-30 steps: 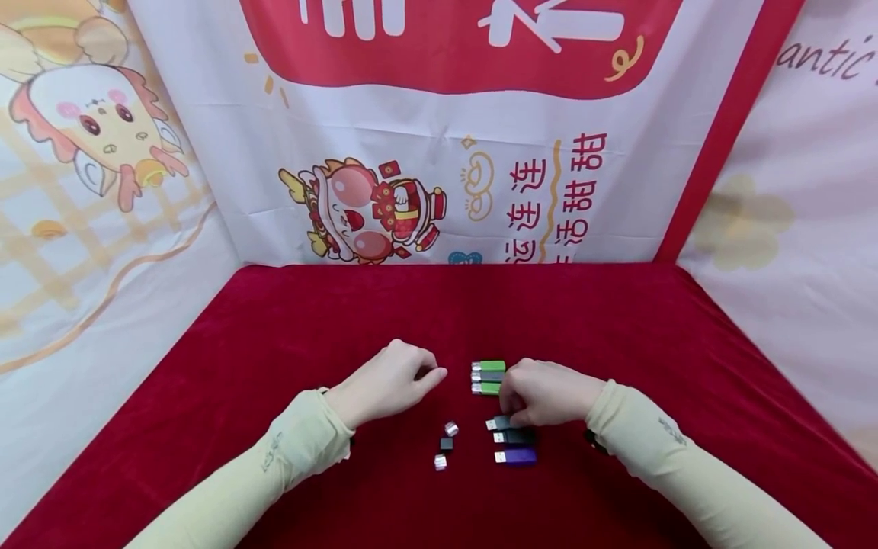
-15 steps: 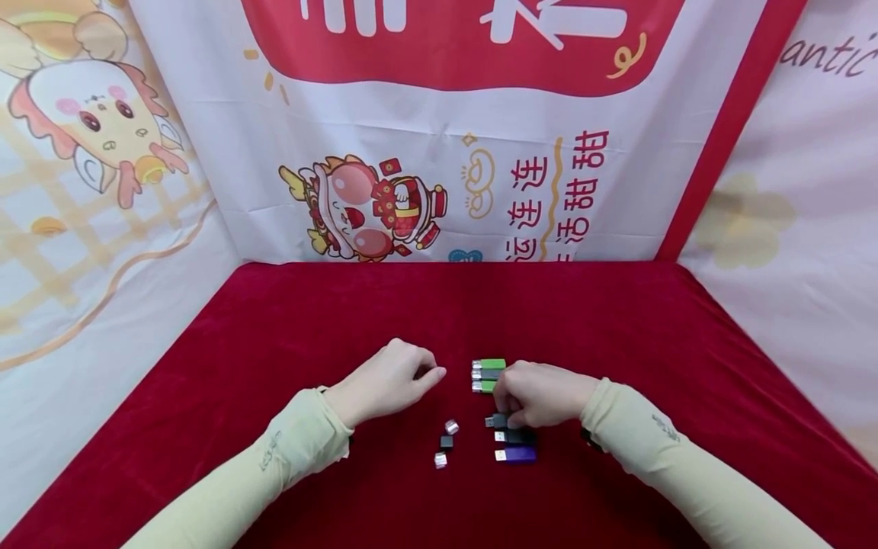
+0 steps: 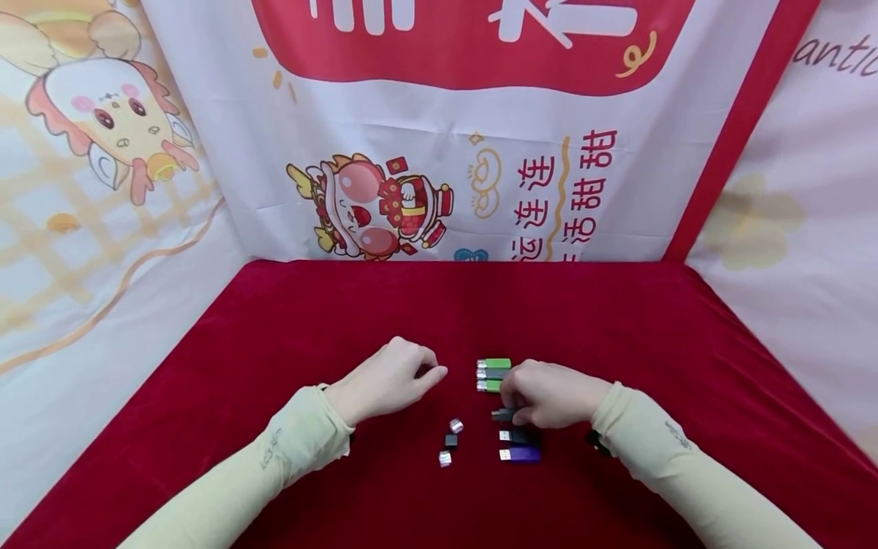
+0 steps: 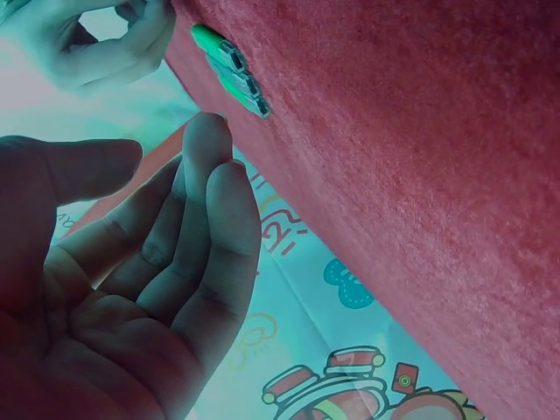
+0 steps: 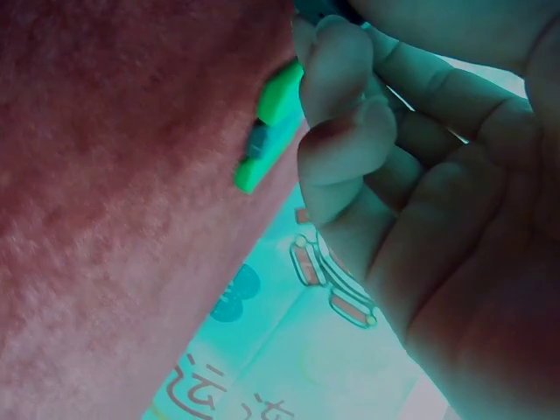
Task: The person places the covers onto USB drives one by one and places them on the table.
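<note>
My right hand (image 3: 552, 393) pinches a dark grey USB stick (image 3: 503, 415) between thumb and fingers, its metal plug pointing left. In the right wrist view only a dark bit of that stick (image 5: 325, 10) shows at the top edge. Nearer me lie an uncapped black USB stick (image 3: 524, 437) and a purple one (image 3: 525, 454). To their left are a clear cap (image 3: 456, 425), a black cap (image 3: 450, 441) and another clear cap (image 3: 445, 459). My left hand (image 3: 394, 381) holds nothing; its fingers are loosely bent, the thumb apart from them (image 4: 131, 245).
Beyond my right hand, a green USB stick (image 3: 499, 364), a grey one (image 3: 495, 374) and another green one (image 3: 490, 386) lie side by side with clear caps on. Red cloth (image 3: 329, 313) covers the table. A printed white curtain (image 3: 398, 114) hangs behind it.
The grey USB stick in my right hand has shifted away from the black one, and its plug has tilted. My left hand keeps its place. The head view has shifted slightly.
</note>
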A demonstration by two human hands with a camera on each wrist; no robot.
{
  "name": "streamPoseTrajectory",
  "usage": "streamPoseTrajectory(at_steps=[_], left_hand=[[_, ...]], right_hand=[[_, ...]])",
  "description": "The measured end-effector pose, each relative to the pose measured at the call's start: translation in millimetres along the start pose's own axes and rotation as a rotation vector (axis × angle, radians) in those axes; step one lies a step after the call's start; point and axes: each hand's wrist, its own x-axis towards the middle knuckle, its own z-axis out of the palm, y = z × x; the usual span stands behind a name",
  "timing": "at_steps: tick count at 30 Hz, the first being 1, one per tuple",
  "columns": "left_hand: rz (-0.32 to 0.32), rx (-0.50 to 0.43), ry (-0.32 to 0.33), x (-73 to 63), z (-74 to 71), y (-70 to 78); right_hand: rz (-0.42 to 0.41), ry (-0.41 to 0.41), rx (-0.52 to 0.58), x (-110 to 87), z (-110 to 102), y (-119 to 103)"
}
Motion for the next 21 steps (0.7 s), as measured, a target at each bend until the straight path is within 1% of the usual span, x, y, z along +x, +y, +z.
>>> streamPoseTrajectory(at_steps=[6,11,16,21], left_hand=[[-0.012,0.002,0.001,0.8,-2.0,1.3],[0.003,0.006,-0.023,0.3,1.8,1.9],[0.004,0.011,-0.046,0.7,4.4,4.4],[-0.006,0.022,-0.086,1.2,7.4,5.5]], right_hand=[[-0.041,0.091,0.019,-7.2,-15.4,-2.5],[-0.059,0.147,0.027,-11.0,-25.0,-4.9],[-0.073,0.173,0.024,-12.8,-29.6,-3.6],[-0.076,0.168,0.029,-12.9,-29.5,-2.1]])
